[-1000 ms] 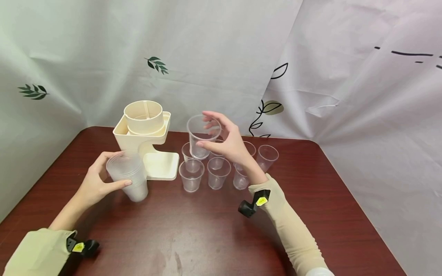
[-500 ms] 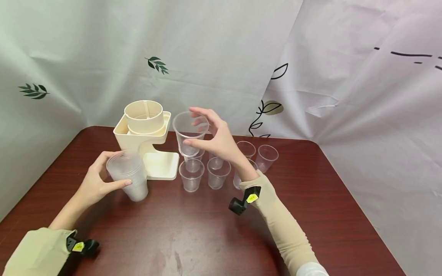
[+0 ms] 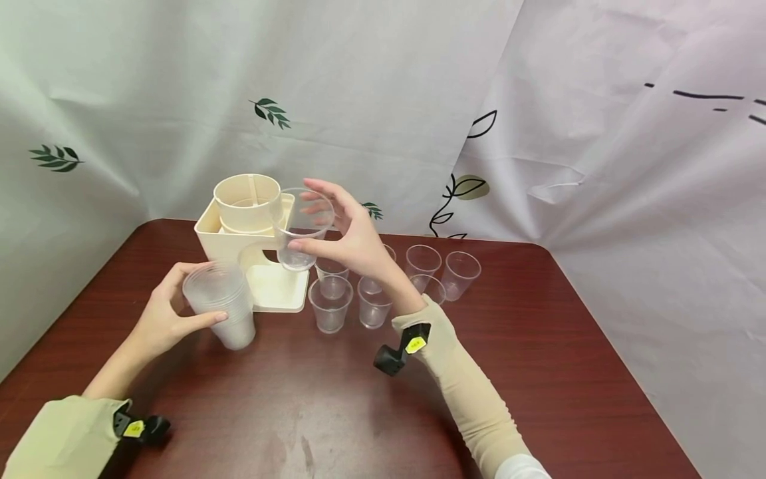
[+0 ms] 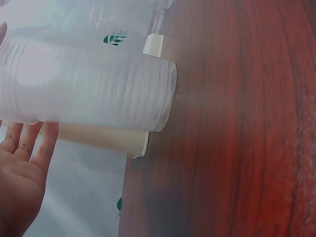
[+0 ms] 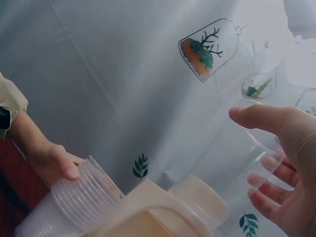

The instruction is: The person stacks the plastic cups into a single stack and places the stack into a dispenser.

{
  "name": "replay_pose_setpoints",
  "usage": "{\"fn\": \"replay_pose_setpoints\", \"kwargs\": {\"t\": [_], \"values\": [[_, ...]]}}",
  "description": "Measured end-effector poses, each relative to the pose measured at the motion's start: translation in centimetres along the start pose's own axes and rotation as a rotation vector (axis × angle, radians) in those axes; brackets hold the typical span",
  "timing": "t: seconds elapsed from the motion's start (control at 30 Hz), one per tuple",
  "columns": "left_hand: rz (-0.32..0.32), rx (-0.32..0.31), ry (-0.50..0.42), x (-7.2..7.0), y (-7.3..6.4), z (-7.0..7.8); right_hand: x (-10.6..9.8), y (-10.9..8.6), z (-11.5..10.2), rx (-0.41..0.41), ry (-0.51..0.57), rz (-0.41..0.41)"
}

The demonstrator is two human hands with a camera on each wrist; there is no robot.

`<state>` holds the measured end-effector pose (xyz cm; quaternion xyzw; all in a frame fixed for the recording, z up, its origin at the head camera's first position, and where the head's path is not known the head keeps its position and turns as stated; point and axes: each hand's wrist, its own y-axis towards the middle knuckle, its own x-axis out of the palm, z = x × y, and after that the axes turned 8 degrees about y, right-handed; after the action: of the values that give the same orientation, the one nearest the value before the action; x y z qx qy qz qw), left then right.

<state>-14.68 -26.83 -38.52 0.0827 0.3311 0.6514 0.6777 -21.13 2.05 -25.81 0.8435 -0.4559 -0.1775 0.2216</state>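
Note:
My left hand (image 3: 164,311) grips a nested stack of clear plastic cups (image 3: 230,318) around its side, thumb in front. In the left wrist view the stack (image 4: 94,86) lies across the picture, its base close over the table. A single clear plastic cup (image 3: 298,249) is in my right hand (image 3: 356,239), held upright between thumb and fingers. It overlaps the right side of a cream-coloured stand (image 3: 224,243) with a round holder (image 3: 248,216) on top. In the right wrist view the cup's rim sits between my thumb and fingers (image 5: 266,197).
Several clear cups stand upright in rows on the dark red table (image 3: 287,392), among them a front-left cup (image 3: 331,313) and a far-right cup (image 3: 461,276). My right forearm passes over part of them. A grey-white curtain (image 3: 371,100) hangs behind the table.
My right hand has moved left with the cup, from above the standing cups to in front of the stand's right side. The left hand and stack have stayed in place.

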Motion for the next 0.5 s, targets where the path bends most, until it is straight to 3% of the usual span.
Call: {"fn": "replay_pose_setpoints", "kwargs": {"t": [0.5], "values": [[-0.004, 0.002, 0.017, -0.1, 0.0, 0.0, 2.5, 1.1, 0.5, -0.015, 0.026, -0.055]]}}
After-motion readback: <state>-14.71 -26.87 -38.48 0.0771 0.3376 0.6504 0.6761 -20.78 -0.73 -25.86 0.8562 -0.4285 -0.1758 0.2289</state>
